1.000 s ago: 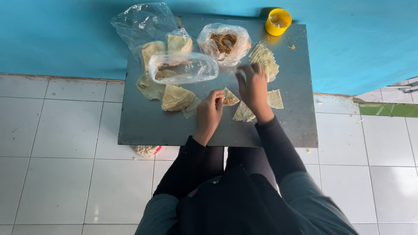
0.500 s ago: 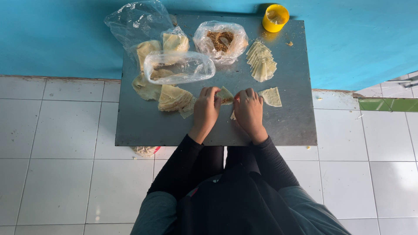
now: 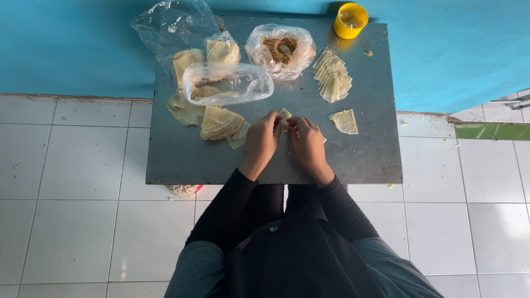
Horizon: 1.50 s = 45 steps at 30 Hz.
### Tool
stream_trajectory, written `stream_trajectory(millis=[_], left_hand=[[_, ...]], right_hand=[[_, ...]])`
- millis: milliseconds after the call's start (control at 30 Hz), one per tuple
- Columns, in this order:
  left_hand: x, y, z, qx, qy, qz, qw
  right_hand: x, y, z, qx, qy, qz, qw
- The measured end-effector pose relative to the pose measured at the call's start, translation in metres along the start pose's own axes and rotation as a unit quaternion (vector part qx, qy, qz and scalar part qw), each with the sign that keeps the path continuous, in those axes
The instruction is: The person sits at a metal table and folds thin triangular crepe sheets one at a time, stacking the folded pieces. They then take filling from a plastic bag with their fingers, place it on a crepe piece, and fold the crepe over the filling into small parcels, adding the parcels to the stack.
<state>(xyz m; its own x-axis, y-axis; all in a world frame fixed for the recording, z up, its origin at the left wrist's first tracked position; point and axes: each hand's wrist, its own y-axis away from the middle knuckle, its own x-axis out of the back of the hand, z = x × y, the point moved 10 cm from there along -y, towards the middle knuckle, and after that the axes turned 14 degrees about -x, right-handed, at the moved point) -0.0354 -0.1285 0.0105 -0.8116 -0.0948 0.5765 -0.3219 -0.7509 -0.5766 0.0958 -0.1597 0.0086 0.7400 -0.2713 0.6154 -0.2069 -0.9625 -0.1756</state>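
Pale wrapper (image 3: 285,114) mostly hidden between left hand (image 3: 261,138) and right hand (image 3: 307,142); fold state unreadable. Round object (image 3: 185,190) half hidden under surface (image 3: 182,160) edge. Clear bag (image 3: 174,25) cut off at top edge.

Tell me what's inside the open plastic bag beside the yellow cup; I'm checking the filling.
The plastic bag holds a brownish, crumbly filling, seen through its open top. How deep the filling goes is hidden by the crinkled plastic sides.

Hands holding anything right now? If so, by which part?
Yes. Left hand and right hand together pinch one pale dough wrapper between their fingertips, at its lower edges; its top corner pokes out above the fingers. The exact grip is hidden.
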Motion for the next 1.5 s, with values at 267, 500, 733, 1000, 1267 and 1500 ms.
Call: stream_trajectory(millis=[267, 500, 733, 1000, 1267, 1500], left_hand=[[-0.001, -0.003, -0.002, 0.001, 0.036, -0.033, 0.999], [0.001, 0.000, 0.000, -0.072, -0.032, -0.094, 0.992], [0.001, -0.002, -0.006, -0.046, -0.081, -0.060, 0.994], [-0.029, -0.029, -0.052, 0.054, -0.118, -0.142, 0.981], [-0.022, -0.024, -0.037, -0.047, -0.104, -0.126, 0.985], [-0.011, -0.006, 0.004, -0.169, -0.208, -0.106, 0.958]], right_hand=[[-0.007, 0.006, -0.009, 0.051, 0.052, 0.018, 0.997], [-0.010, -0.006, -0.007, 0.052, 0.012, -0.074, 0.996], [-0.017, -0.011, 0.004, 0.093, 0.047, -0.026, 0.994], [-0.057, -0.090, 0.041, -0.018, 0.139, -0.221, 0.965], [-0.034, -0.062, 0.020, 0.052, 0.073, -0.152, 0.984], [-0.019, -0.022, 0.009, 0.122, 0.147, -0.015, 0.981]])
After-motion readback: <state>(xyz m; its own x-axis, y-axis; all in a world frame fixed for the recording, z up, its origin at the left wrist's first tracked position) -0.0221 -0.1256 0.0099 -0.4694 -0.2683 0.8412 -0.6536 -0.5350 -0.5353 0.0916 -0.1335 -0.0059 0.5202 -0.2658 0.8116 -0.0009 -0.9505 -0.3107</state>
